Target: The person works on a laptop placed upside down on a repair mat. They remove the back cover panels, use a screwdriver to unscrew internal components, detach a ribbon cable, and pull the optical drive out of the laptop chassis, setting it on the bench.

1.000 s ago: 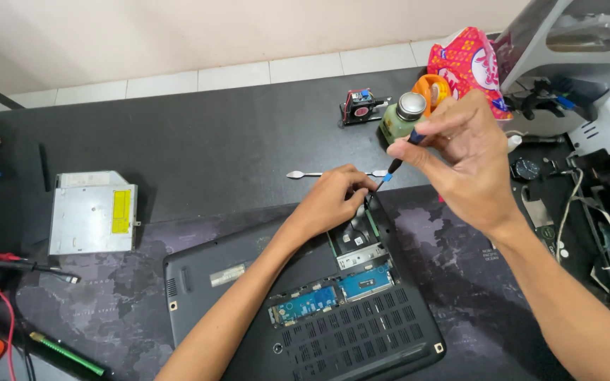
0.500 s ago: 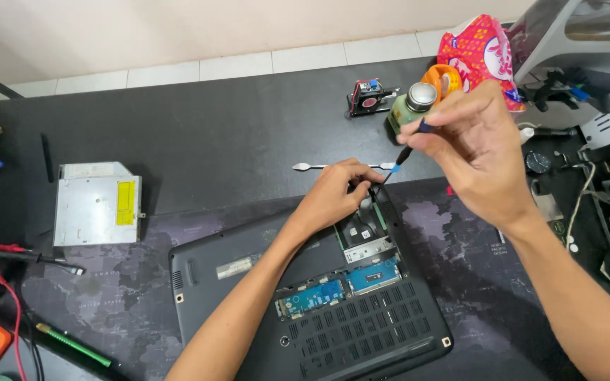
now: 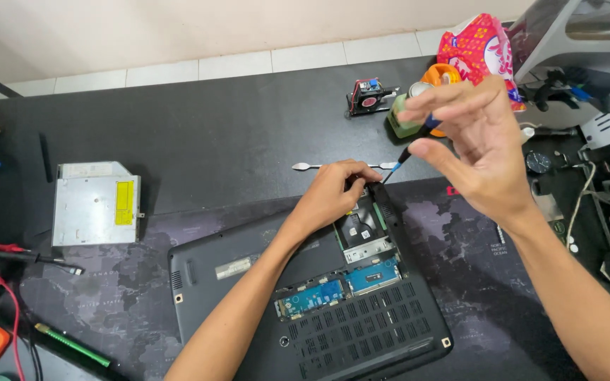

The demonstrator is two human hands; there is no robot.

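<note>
Right hand [image 3: 485, 152] pinched a blue-tipped black screwdriver [image 3: 405, 154]; left hand [image 3: 333, 194] gripped the opened laptop's [image 3: 361, 310] corner, boards showing.

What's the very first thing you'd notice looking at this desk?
In the middle lies an opened laptop, underside up with blue circuit boards showing. The left hand rests on its far edge while the right hand twirls a small screwdriver there. At the left sits a silver disc drive.
</note>
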